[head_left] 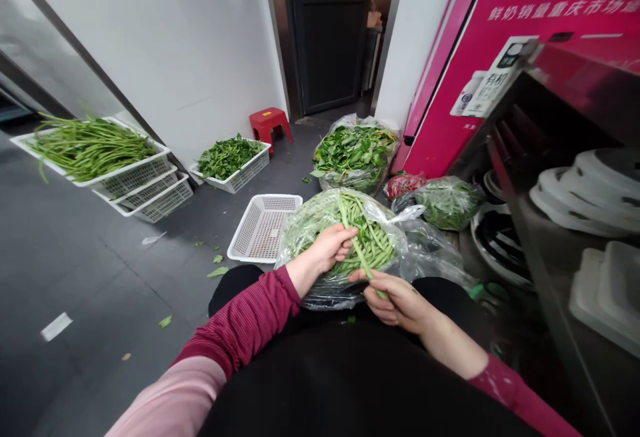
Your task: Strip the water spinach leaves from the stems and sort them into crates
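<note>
A clear plastic bag (310,224) full of long green beans (373,240) rests against my knees. My left hand (330,247) reaches into the bag and closes around a bunch of the beans. My right hand (397,300) sits just below the bag's opening, pinching the lower end of one green bean stalk (361,255) that runs up into the bunch. Both sleeves are striped dark red.
An empty white basket (263,227) lies on the floor by the bag. Stacked white baskets (145,187) at left hold long beans (87,147); another basket (230,164) holds leaves. Bags of greens (353,154), a red stool (270,124), a pink cabinet (500,44) and shelved white dishes (585,200) are around.
</note>
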A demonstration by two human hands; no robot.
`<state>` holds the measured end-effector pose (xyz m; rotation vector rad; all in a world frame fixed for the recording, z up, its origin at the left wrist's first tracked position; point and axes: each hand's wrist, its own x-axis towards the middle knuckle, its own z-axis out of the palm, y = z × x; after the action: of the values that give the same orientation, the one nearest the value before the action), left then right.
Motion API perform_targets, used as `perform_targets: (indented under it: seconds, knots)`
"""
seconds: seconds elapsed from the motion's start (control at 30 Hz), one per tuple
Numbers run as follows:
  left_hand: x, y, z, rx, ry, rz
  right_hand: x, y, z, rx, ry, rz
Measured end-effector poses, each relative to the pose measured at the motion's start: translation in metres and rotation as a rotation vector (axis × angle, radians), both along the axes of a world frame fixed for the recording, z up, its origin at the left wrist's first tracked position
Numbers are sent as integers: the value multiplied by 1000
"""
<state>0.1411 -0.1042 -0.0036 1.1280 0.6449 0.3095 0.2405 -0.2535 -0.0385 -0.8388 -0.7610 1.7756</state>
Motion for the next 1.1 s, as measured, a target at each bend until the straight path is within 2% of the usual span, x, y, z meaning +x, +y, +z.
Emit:
perform_targets:
  seconds: [0.1, 0.17, 0.23, 0.33, 0.43, 0.5, 0.6, 0.67, 0.7, 0.73, 0.83, 0.9, 1.0, 1.1]
  knots:
    - [0, 0, 6, 200, 11, 91, 1, 7, -4, 12, 14, -97]
    - [-3, 0, 11, 311, 42, 107, 0, 13, -6, -13, 16, -177]
    - [-5, 4, 15, 328, 37, 101, -2, 17, -7, -52, 34, -213]
    - [-8, 17, 23, 312, -17, 109, -6, 17, -7, -52, 48, -194]
    - [-11, 26, 34, 423, -26, 72, -5, 18, -9, -47, 42, -201]
    - [-17, 21, 42, 608, -17, 72, -1, 22, -12, -72, 66, -311]
    - [-32, 0, 49, 880, -33, 89, 11, 34, -18, -159, 123, -580]
    - [-42, -12, 49, 897, -30, 21, 17, 41, -19, -199, 152, -706]
    - [-45, -15, 48, 849, -22, -38, 18, 44, -17, -199, 152, -700]
    - [-47, -17, 46, 779, -7, -102, 16, 45, -15, -194, 146, -627]
    - [-44, -11, 36, 540, 26, -250, 3, 45, -3, -162, 109, -192]
    - [-39, -4, 27, 414, 18, -254, -6, 43, 3, -129, 110, -26]
    - [-33, 8, 17, 307, -33, -134, -14, 40, 4, -119, 112, -48]
    - [-32, 11, 15, 390, -35, 1, -16, 40, 1, -186, 99, -147]
